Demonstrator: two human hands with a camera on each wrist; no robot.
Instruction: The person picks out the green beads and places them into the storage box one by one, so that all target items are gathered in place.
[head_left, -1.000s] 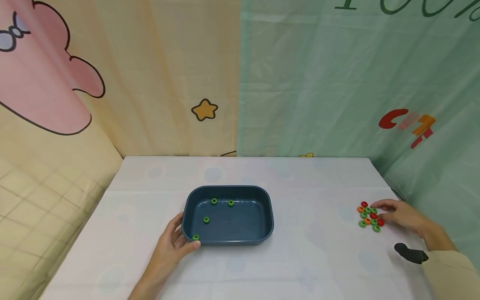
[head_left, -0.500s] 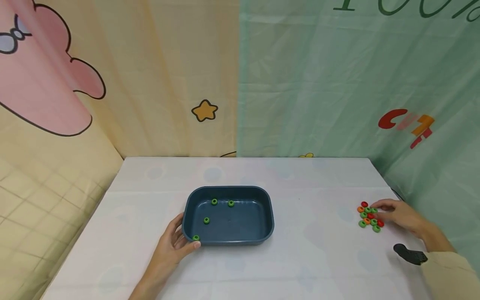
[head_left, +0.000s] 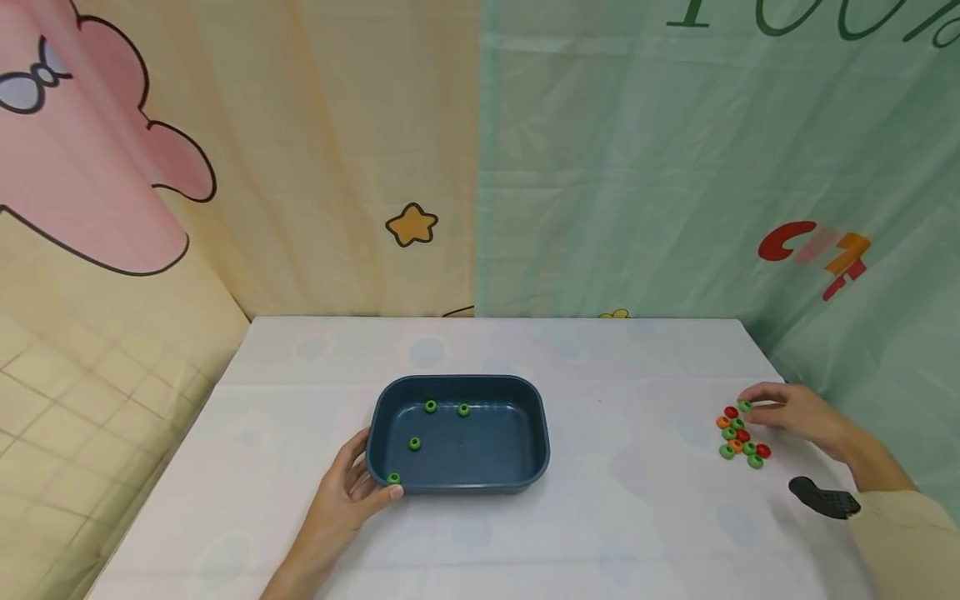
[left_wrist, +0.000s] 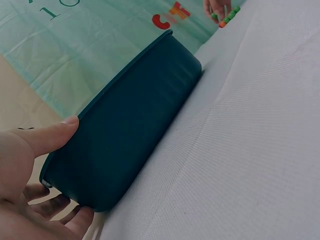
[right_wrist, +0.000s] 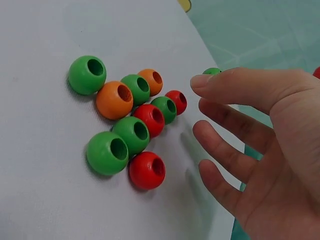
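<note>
On the white table sits a dark blue rectangular tray (head_left: 480, 450) with several green beads (head_left: 415, 444) in its left half. My left hand (head_left: 337, 500) grips its near left corner, thumb at the front rim and fingers along the left side; the left wrist view shows the tray's outer wall (left_wrist: 120, 120). At the right, thumb and forefinger of my right hand (head_left: 806, 421) pinch a green bead (head_left: 745, 406), raised above the others and mostly hidden by the thumb in the right wrist view. Beside that hand lie green, orange (right_wrist: 114, 100) and red beads (right_wrist: 147, 170), each with a wide hole.
The table (head_left: 600, 533) ends at curtains at the back and on both sides, the green curtain (head_left: 615, 167) close behind my right hand. A black strap end (head_left: 823, 498) sticks out from the right sleeve (head_left: 903, 533).
My right hand has picked a green bead from the back of the group and lifted it slightly. A red bead near the fingers shifted left earlier. The left hand and tray stay put.
</note>
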